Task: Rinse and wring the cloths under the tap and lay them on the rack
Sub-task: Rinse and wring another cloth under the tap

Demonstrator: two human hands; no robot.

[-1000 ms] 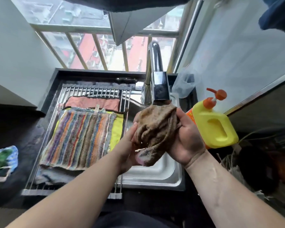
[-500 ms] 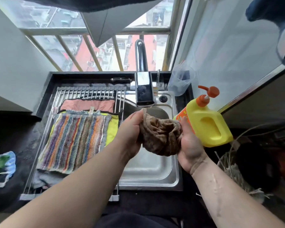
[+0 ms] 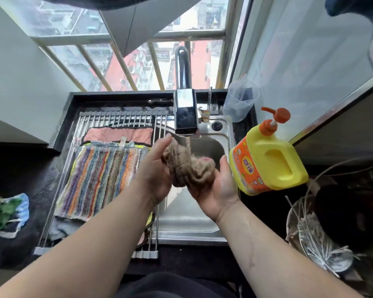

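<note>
Brown cloth (image 3: 190, 168): bunched into a wet wad, held over the basin of the steel sink (image 3: 194, 222), directly under the outlet of the tap (image 3: 185, 112); a thin stream of water (image 3: 188, 144) falls from the outlet onto the top of the wad. Left hand (image 3: 157, 171): back toward me, pressed against the wad's left side, thumb raised beside the outlet; fingers wrapped behind the cloth and mostly hidden. Right hand (image 3: 218, 190): palm up, cupping the wad from below and from the right, thumb free at the near edge, fingers curled round the far side with one tip showing over the top. Left of the basin, the rack (image 3: 116, 118) of steel rods spans the counter; on it a striped cloth (image 3: 101, 177) lies flat, overlapping a yellow cloth (image 3: 138, 144) beneath it; a pink cloth (image 3: 119, 134) lies flat just behind; a grey cloth (image 3: 58, 229) pokes out at the near edge. Right of the sink, just beside the right hand, stands a yellow pump bottle (image 3: 271, 160) with an orange label; behind it a clear plastic cup (image 3: 239, 102). Far left on the dark counter, well apart from the rack, a crumpled green and blue cloth (image 3: 4, 214).
</note>
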